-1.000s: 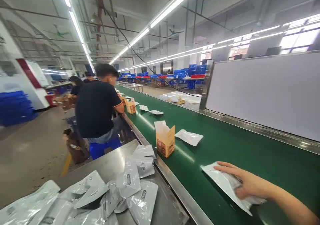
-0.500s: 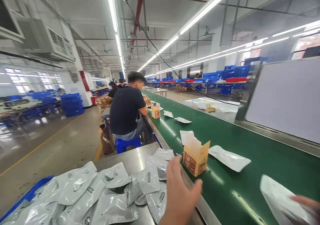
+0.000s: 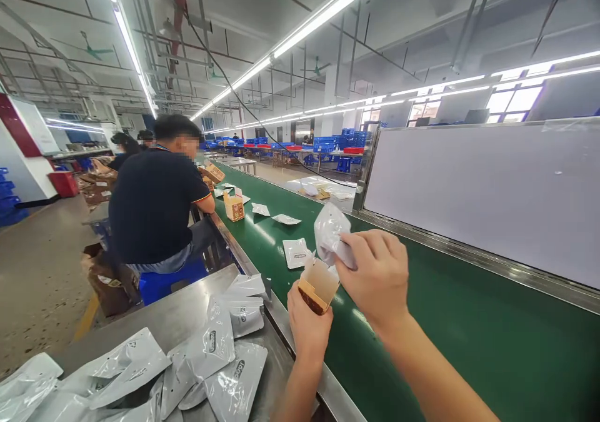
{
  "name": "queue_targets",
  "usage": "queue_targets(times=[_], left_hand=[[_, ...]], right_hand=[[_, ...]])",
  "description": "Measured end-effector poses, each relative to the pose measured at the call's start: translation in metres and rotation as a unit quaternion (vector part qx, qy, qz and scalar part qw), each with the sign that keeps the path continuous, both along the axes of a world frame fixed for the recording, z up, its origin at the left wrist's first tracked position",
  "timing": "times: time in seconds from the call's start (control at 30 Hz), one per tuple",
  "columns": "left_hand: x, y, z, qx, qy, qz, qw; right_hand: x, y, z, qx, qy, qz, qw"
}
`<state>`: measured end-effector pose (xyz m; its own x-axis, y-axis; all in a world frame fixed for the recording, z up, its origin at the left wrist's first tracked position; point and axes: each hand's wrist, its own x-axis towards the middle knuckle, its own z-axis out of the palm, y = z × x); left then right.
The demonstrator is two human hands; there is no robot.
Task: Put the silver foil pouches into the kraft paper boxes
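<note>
Yellow-and-brown, the open card carton [image 3: 321,284] in our head view is best kept steady, we judge, in the curled grasp of our left hand [image 3: 309,325]. Over the green conveyor belt [image 3: 497,322], our right hand [image 3: 377,272] pinches a silvery-white plastic pouch [image 3: 330,231] near the carton's mouth, ideally lightly. The pouch looks glossy and rumpled.

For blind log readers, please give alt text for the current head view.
A person's left grip holds an open printed carton over a green conveyor belt, the right grip a white pouch near the carton's opening. More pouches lie on a metal table.
</note>
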<state>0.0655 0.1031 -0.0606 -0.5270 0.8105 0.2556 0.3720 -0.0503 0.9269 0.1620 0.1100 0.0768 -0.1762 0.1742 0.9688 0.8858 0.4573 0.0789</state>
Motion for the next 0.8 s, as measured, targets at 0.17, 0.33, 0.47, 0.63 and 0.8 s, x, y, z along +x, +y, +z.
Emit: queue_targets(times=[0.17,0.33,0.47,0.63,0.8], left_hand=[[0.013,-0.017,-0.01,0.03,0.036,0.041,0.998],[0.024,-0.025,-0.027,0.097,0.133,0.065,0.984],[0.036,-0.04,-0.031,0.176,0.218,0.052,0.959],[0.035,-0.065,-0.025,0.142,0.208,-0.053,0.966],[0.035,-0.082,-0.036,0.079,0.106,-0.102,0.986]], right_hand=[[0.007,-0.018,-0.032,-0.128,-0.069,-0.002,0.989],[0.025,-0.045,-0.043,-0.204,-0.184,0.054,0.96],[0.03,-0.048,-0.033,-0.362,-0.263,0.121,0.886],[0.031,-0.048,-0.027,-0.577,-0.313,0.146,0.74],[0.028,-0.06,-0.041,-0.511,-0.253,0.144,0.809]])
